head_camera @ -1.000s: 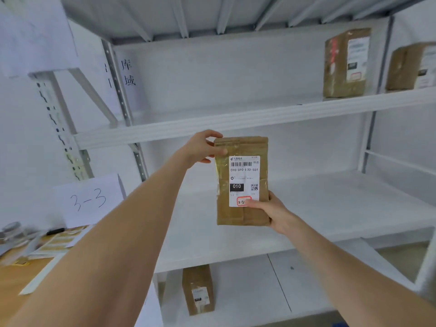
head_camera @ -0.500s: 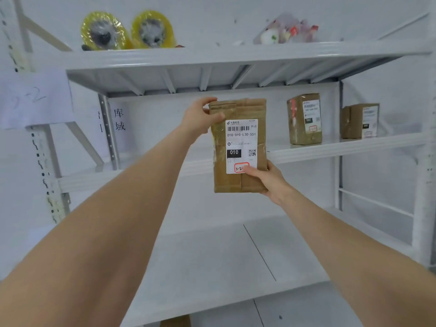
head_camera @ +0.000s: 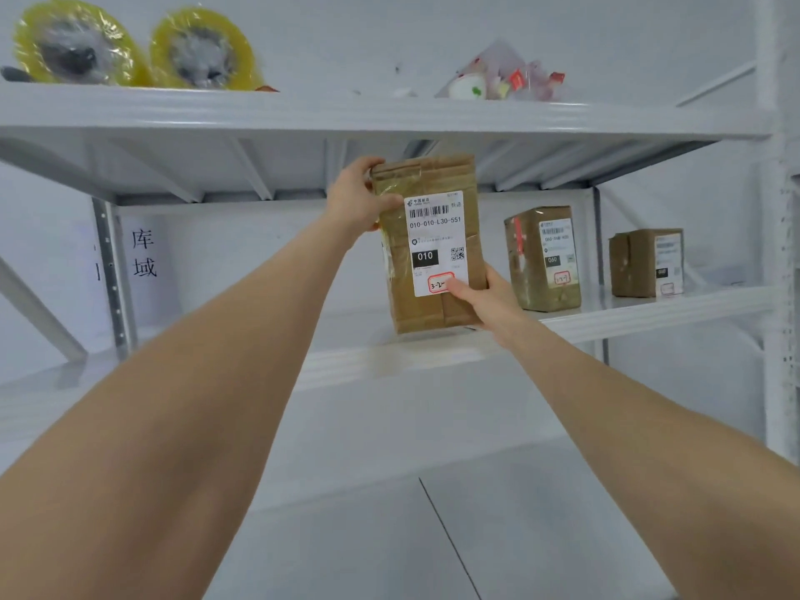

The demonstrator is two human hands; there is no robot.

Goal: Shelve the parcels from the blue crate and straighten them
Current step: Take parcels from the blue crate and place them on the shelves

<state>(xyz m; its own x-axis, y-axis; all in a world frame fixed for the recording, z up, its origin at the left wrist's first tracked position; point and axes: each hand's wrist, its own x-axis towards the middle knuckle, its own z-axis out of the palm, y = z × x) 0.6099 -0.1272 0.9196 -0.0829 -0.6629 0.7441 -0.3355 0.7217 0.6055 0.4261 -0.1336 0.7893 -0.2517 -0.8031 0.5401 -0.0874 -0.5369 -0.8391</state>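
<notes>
Parcel (head_camera: pixel 428 244) now higher, at shelf (head_camera: pixel 649 316) edge; left grip (head_camera: pixel 359 201) clasps top corner, right grip (head_camera: pixel 489 300) pinches bottom.

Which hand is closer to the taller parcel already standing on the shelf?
Right. The right hand sits just left of that shelved parcel; the left hand is farther left, higher up.

White metal shelving (head_camera: pixel 389 119), pale wall (head_camera: pixel 346 36), handwritten paper sign (head_camera: pixel 145 253)

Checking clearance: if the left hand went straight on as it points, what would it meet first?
Probably the back wall; nothing nearer shows ahead of the left hand gripping the parcel. Depth unclear.
</notes>
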